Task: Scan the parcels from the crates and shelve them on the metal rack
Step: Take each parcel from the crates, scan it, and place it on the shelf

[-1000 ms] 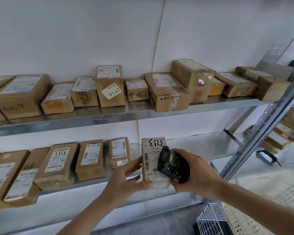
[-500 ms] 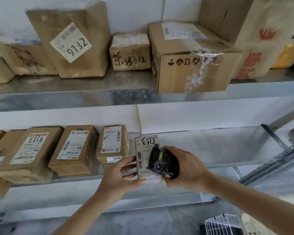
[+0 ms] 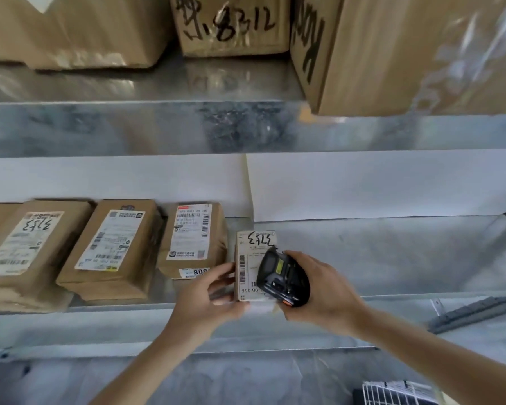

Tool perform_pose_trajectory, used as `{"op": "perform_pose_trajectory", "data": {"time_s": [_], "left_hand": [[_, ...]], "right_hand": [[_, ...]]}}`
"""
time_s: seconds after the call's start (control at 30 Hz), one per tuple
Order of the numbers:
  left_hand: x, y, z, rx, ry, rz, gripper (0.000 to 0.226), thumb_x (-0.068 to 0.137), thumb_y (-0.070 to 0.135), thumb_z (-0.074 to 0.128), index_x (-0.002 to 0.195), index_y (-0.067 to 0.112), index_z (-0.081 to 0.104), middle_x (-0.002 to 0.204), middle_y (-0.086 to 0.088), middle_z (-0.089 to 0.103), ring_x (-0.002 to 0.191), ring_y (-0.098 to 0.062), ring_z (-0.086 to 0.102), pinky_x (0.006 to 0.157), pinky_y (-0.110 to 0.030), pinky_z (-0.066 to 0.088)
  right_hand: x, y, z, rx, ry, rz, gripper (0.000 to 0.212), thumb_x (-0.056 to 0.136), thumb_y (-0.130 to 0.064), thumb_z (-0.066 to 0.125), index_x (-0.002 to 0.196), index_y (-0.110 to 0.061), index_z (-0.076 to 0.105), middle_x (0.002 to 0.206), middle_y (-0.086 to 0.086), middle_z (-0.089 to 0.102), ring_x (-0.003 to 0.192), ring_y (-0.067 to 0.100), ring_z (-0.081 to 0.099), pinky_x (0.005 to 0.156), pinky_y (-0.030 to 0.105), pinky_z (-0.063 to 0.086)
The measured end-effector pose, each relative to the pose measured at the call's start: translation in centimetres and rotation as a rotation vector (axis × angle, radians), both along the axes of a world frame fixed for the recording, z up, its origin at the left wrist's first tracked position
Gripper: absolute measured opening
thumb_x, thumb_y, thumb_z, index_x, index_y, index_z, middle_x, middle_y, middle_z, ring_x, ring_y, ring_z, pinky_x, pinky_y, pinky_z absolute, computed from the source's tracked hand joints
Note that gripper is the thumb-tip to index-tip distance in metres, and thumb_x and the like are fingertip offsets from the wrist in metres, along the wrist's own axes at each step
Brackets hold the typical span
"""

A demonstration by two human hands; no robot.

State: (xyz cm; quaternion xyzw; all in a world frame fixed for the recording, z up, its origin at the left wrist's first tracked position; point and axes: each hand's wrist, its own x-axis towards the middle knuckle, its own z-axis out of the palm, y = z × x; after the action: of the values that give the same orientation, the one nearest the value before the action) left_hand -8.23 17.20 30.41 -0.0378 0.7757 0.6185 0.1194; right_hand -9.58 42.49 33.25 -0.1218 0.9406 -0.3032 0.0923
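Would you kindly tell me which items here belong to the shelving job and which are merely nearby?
In use: small parcel, scanner, left hand, right hand, lower shelf.

Nearby: parcels already shelved, box marked 8312, wire crate.

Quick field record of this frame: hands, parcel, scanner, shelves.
left hand: grips the parcel's left edge
right hand: holds the scanner against the parcel's label
parcel: white label up, at the lower shelf's front, right of the row
scanner: black, over the label
lower shelf: three brown parcels in a row on the left, bare metal on the right
upper shelf: cardboard boxes, one marked 8312
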Motion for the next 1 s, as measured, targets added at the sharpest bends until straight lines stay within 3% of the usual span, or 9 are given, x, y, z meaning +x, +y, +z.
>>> {"op": "perform_pose_trajectory", "data": {"time_s": [0.07, 0.23, 0.43, 0.6, 0.7, 0.87, 1.0], "left_hand": [[-0.2, 0.1, 0.4, -0.025, 0.03, 0.009, 0.076, 0.065, -0.003, 0.091, 0.131, 0.02, 0.062, 0.113, 0.002, 0.076, 0.107, -0.009, 0.071, 0.081, -0.018, 0.058], [-0.4, 0.9, 1.7, -0.14, 0.158, 0.046, 0.059, 0.075, -0.001, 0.085, 0.123, 0.028, 0.068, 0.106, 0.024, 0.075, 0.099, 0.001, 0.072, 0.081, -0.011, 0.055], [-1.3, 1.5, 2.1, -0.17, 0.204, 0.086, 0.051, 0.081, 0.004, 0.081, 0.128, 0.02, 0.069, 0.108, 0.018, 0.076, 0.097, 0.001, 0.072, 0.086, -0.019, 0.058], [-2.1, 1.8, 2.2, -0.196, 0.237, 0.096, 0.049, 0.081, 0.003, 0.081, 0.126, 0.021, 0.07, 0.108, 0.02, 0.075, 0.096, 0.002, 0.072, 0.082, -0.012, 0.055], [-2.4, 1.9, 2.0, -0.181, 0.226, 0.107, 0.049, 0.082, 0.004, 0.081, 0.125, 0.024, 0.07, 0.107, 0.024, 0.074, 0.096, 0.001, 0.072, 0.084, -0.018, 0.058], [-2.7, 2.0, 1.8, -0.138, 0.191, 0.135, 0.046, 0.085, 0.004, 0.079, 0.126, 0.023, 0.07, 0.109, 0.02, 0.075, 0.098, -0.003, 0.073, 0.083, -0.039, 0.063], [-2.7, 2.2, 1.7, -0.135, 0.184, 0.146, 0.047, 0.085, 0.006, 0.079, 0.127, 0.025, 0.068, 0.11, 0.018, 0.075, 0.097, -0.002, 0.073, 0.082, -0.042, 0.064]], "right_hand": [[-0.5, -0.1, -0.1, -0.006, -0.002, -0.006, 0.082, 0.059, -0.051, 0.075, 0.134, -0.049, 0.042, 0.115, -0.027, 0.063, 0.1, 0.005, 0.061, 0.083, 0.028, 0.054], [-2.0, -0.1, -0.2, 0.005, 0.013, -0.002, 0.082, 0.061, -0.044, 0.08, 0.136, -0.044, 0.046, 0.114, -0.024, 0.064, 0.099, 0.007, 0.063, 0.082, 0.029, 0.054], [-3.4, -0.3, -0.3, 0.006, 0.043, -0.018, 0.078, 0.066, -0.043, 0.082, 0.135, -0.042, 0.048, 0.117, -0.021, 0.065, 0.101, 0.008, 0.062, 0.08, 0.026, 0.052], [-4.6, -0.4, -0.4, -0.009, 0.041, -0.023, 0.079, 0.064, -0.042, 0.081, 0.135, -0.041, 0.048, 0.11, -0.025, 0.062, 0.099, 0.008, 0.061, 0.082, 0.03, 0.054], [-5.1, -0.3, -0.5, -0.02, 0.036, -0.024, 0.08, 0.061, -0.044, 0.079, 0.135, -0.042, 0.048, 0.107, -0.026, 0.062, 0.096, 0.007, 0.061, 0.081, 0.03, 0.054], [-5.8, -0.3, -0.7, -0.037, 0.037, -0.018, 0.08, 0.059, -0.046, 0.078, 0.134, -0.043, 0.048, 0.107, -0.025, 0.064, 0.096, 0.008, 0.061, 0.082, 0.032, 0.055], [-6.2, -0.2, -0.8, -0.019, 0.049, -0.029, 0.079, 0.06, -0.043, 0.08, 0.133, -0.043, 0.049, 0.105, -0.025, 0.062, 0.096, 0.009, 0.061, 0.08, 0.029, 0.053]]}}
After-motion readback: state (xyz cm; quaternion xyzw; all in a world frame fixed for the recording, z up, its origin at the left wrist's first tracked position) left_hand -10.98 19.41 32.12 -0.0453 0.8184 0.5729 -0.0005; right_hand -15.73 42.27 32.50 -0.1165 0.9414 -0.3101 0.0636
